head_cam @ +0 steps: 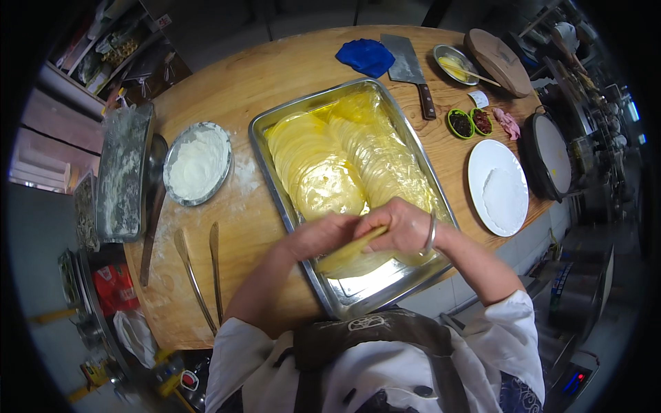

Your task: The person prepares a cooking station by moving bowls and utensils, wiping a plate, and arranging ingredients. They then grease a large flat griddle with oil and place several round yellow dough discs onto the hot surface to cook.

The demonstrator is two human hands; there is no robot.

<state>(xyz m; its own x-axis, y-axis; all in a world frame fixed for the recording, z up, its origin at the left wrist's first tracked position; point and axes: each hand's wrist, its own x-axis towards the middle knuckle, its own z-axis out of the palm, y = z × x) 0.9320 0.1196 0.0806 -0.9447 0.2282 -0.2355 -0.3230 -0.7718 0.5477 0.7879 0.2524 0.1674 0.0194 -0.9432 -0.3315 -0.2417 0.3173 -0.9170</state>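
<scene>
A large metal tray (277,191) lies before me, with oiled, overlapping dough rounds (330,188) in one row. A second row of pale rounds (382,155) beside it lies under shiny clear film. Over the near end of the tray, my right hand (400,227), with a bangle at the wrist, grips a limp, folded sheet of dough (351,258). My left hand (328,235) meets it at the dough's upper edge. Blur and overlap hide the left fingertips, so their grip on the sheet is unclear.
Left of the tray stand a bowl of flour (199,162) and two long metal tools (193,281). A cleaver (405,59), a blue cloth (365,57), a bowl with chopsticks (454,64), two green cups (460,124), a white plate (498,188) and a round pan (550,155) are farther right.
</scene>
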